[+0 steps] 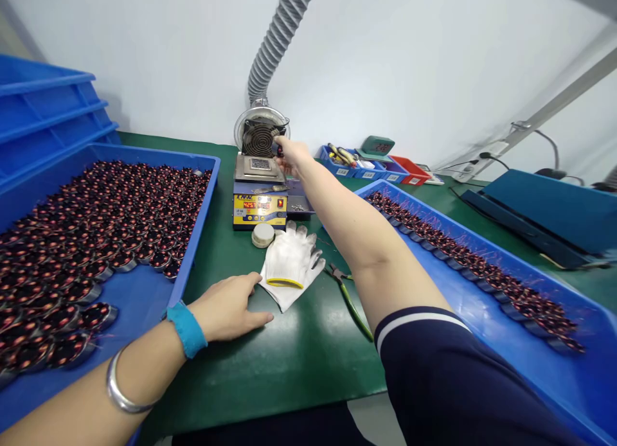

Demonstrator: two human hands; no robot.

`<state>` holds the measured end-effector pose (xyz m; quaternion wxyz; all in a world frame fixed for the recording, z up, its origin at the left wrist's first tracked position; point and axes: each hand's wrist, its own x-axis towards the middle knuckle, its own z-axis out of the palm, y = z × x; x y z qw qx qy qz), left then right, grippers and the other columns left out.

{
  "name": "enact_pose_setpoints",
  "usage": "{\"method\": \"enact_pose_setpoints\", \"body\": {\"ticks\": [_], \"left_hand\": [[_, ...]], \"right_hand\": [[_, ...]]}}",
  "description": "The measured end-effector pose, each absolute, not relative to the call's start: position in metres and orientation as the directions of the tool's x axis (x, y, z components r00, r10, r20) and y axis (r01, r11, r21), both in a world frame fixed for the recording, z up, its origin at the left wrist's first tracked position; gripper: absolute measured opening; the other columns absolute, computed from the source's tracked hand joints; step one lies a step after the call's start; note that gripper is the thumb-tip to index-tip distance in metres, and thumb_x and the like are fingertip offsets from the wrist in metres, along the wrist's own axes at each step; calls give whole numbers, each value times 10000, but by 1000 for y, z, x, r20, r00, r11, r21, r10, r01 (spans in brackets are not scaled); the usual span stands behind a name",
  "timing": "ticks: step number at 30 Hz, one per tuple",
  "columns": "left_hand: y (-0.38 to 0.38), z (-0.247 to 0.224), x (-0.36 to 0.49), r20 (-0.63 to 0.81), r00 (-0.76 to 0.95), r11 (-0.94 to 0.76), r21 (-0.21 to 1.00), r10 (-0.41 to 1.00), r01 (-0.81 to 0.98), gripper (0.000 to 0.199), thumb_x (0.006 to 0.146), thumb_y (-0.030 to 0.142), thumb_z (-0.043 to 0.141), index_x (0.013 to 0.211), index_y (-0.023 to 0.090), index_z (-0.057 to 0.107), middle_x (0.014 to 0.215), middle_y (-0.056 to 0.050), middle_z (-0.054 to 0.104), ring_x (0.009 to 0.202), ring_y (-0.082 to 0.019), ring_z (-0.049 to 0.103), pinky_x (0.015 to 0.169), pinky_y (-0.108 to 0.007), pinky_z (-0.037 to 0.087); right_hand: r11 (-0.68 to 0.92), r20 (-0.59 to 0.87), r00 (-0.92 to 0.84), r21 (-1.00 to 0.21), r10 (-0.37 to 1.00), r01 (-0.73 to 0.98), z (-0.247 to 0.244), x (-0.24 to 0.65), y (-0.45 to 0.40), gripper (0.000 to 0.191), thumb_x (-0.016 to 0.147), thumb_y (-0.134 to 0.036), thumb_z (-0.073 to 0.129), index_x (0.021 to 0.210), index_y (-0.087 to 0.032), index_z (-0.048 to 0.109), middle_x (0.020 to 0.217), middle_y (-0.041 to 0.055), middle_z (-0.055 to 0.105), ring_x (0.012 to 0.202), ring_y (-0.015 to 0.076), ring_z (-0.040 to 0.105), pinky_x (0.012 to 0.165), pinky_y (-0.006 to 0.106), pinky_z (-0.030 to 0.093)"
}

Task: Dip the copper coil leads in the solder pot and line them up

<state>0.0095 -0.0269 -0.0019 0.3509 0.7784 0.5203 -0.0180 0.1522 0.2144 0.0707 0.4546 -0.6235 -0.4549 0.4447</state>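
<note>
My right hand [290, 155] is stretched out to the back, beside the square solder pot [260, 164] on a yellow-and-blue heater unit [259, 208] with red digits. Its fingers are closed on a small dark piece, which looks like a wound motor stator and is mostly hidden by the fingers. My left hand [231, 308] rests on the green table, palm down with fingers apart. It holds nothing, and its fingertips lie close to the white work gloves [289, 259]. A small round tin [263, 235] stands just behind the gloves.
Wound stators fill much of the left blue tray [200, 208]; several rows of them line the right blue tray [448, 298]. Green-handled cutters [354, 308] lie right of the gloves. A fume hose [279, 41] hangs above the pot. Small bins [369, 169] stand at the back.
</note>
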Motion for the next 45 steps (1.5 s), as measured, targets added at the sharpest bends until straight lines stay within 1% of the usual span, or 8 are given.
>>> {"method": "enact_pose_setpoints", "body": {"ticks": [7, 14, 20, 25, 29, 38, 42, 45], "left_hand": [[-26, -2, 9, -397, 462, -202, 544, 793, 814, 658, 685, 528, 568, 1213, 138, 524, 1140, -147, 647, 1022, -315, 609, 878, -421, 478], [-27, -2, 9, -393, 467, -205, 550, 792, 810, 670, 684, 525, 573, 1222, 130, 523, 1141, -150, 648, 1027, -321, 606, 884, -431, 475], [-27, -2, 9, -397, 463, -202, 545, 792, 814, 682, 686, 526, 574, 1238, 130, 512, 1146, -147, 647, 1034, -318, 602, 888, -425, 473], [-28, -1, 8, -404, 462, -198, 546, 789, 814, 671, 682, 524, 579, 1228, 138, 520, 1151, -143, 646, 1037, -314, 601, 884, -419, 477], [-28, -1, 8, -400, 466, -200, 550, 789, 811, 680, 684, 535, 574, 1232, 137, 517, 1150, -143, 648, 1034, -312, 603, 884, -418, 478], [-27, -6, 8, -388, 470, -201, 561, 793, 803, 681, 677, 556, 581, 1215, 140, 532, 1150, -143, 651, 1028, -311, 606, 881, -421, 481], [-26, -5, 7, -370, 475, -204, 576, 798, 792, 656, 688, 557, 576, 1198, 146, 544, 1144, -146, 651, 1014, -301, 611, 881, -420, 481], [-27, -10, 5, -347, 485, -213, 592, 803, 777, 661, 689, 568, 577, 1206, 158, 541, 1116, -136, 664, 989, -291, 625, 879, -408, 487]], "right_hand": [[-139, -83, 236, -963, 968, 233, 51, 154, 212, 318, 850, -430, 570, 771, -123, 548, 641, 38, 570, 455, 100, 490, 407, 198, 372], [-145, -97, 251, -973, 963, 182, 43, 154, 215, 319, 864, -432, 547, 744, -136, 540, 608, 26, 559, 434, 96, 477, 397, 203, 366], [-157, -111, 256, -974, 960, 164, 42, 152, 215, 377, 840, -492, 565, 718, -137, 541, 567, 18, 538, 425, 98, 467, 392, 205, 366], [-171, -140, 270, -980, 953, 98, 47, 152, 211, 312, 860, -423, 560, 736, -138, 533, 588, 7, 556, 422, 77, 461, 407, 186, 368], [-175, -172, 264, -985, 949, -15, 59, 159, 205, 293, 890, -390, 511, 721, -151, 498, 589, -14, 550, 400, 50, 444, 415, 163, 371], [-191, -219, 93, -950, 971, -248, 84, 190, 163, 369, 929, -419, 434, 691, -144, 497, 494, -39, 517, 339, 26, 401, 421, 145, 420], [-137, -148, 20, -954, 989, -267, 89, 210, 136, 393, 933, -447, 446, 702, -139, 525, 506, -26, 534, 357, 33, 428, 441, 156, 448], [-44, -37, -36, -976, 999, -214, 81, 235, 111, 309, 891, -424, 543, 764, -143, 571, 637, 1, 623, 480, 53, 551, 499, 158, 479]]}}
